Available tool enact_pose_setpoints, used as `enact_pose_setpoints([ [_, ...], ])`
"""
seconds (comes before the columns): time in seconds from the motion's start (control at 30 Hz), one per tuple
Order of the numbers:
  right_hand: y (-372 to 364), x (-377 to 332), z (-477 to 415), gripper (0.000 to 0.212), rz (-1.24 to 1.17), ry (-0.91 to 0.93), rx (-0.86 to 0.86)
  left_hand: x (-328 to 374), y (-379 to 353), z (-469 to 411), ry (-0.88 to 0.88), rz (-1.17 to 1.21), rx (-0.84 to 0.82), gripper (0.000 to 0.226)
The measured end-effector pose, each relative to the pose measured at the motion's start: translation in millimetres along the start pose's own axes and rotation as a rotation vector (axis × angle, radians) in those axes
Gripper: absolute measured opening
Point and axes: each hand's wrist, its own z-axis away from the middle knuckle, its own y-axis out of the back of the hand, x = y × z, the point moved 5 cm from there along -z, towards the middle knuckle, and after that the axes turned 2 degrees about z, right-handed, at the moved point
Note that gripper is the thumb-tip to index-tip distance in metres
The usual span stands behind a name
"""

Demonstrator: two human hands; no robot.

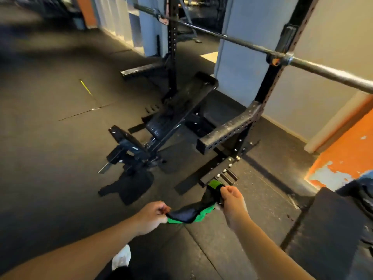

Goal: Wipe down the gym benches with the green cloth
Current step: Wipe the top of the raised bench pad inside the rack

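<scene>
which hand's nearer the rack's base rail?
Right. Right hand sits just short of the rack's base rail; left hand is farther off, down-left, both pinching the green cloth.

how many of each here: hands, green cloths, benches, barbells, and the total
hands: 2, left hand and right hand
green cloth: 1, pinched by both hands
bench: 1
barbell: 1
total: 5
The dark block at lower right is too unclear to count.
</scene>
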Motion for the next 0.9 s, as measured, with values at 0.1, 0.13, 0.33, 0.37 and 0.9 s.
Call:
enact_pose_setpoints([
  [0.1,-78,-23,-14,0.013,-0.002,0.006,-0.088,-26,46,3,0.062,0.014,-0.008,0.019],
  [0.13,-105,-30,-19,0.012,0.006,0.006,-0.111,-32,63,-3,0.083,0.055,0.013,0.018],
  [0.33,-250,-70,-46,0.01,0.088,0.025,-0.156,-22,166,-67,-0.014,0.208,0.076,0.022],
  [0.37,-269,-78,-51,0.011,0.094,0.017,-0.16,-20,180,-82,-0.014,0.219,0.056,0.021],
  [0.9,-336,-174,-267,0.015,0.415,-0.144,-0.186,37,322,-270,0.112,0.383,0.344,0.022],
])
